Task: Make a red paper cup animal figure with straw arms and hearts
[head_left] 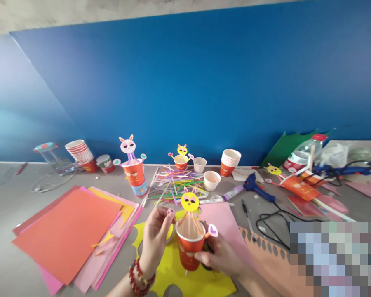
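Note:
My right hand (219, 255) is wrapped round the side of an orange-red paper cup (185, 253), which stands upright above the cut yellow sheet (167, 274). Out of the cup rises a yellow rabbit face (190, 202) on thin strips, two of them orange. A white paper paw with a purple heart (213, 230) sticks out at the cup's right rim. On the left, my left hand (157, 231) pinches a small pinkish paper piece (170, 211) level with the rabbit's neck; fingers partly hide it. A thin stick end (187, 273) shows under the cup.
Orange and pink sheets (68, 231) lie at left. Behind the cup are colourful strips (185, 179), a white rabbit cup puppet (132, 173) and stacked cups (230, 161). A blue glue gun (259, 188), its black cable (273, 218) and a pen (247, 216) lie at right.

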Demonstrator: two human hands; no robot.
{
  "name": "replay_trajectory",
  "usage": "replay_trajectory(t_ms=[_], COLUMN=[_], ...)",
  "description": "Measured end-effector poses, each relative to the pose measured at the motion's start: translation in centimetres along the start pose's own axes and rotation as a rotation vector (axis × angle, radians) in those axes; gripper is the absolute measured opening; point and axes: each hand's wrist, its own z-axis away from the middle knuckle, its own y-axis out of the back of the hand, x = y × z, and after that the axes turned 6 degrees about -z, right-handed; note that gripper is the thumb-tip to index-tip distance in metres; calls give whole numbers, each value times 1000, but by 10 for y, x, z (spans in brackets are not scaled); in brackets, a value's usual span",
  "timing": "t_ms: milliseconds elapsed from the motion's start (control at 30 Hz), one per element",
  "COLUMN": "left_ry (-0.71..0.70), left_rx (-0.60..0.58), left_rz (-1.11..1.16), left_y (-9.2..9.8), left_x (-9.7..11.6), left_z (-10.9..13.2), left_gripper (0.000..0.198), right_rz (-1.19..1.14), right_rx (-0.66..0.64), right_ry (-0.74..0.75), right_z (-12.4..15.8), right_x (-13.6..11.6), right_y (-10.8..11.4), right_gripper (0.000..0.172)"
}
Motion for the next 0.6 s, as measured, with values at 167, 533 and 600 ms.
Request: replay_trajectory(t_ms=[167,533,600], left_ry=[21,34,32], left_rx=[7,31,30], left_rz=[46,196,193], left_y=[-2,-10,-10], left_x=[0,2,2], left_z=[1,5,4], left_gripper=[31,31,31], right_rz=[-39,-46,-47], right_rx=[6,4,-8], right_ry=[-6,-19,-3], right_z=[0,1,1], right_x=[2,3,3], right_y=[-1,3,3], right_gripper=[31,35,35])
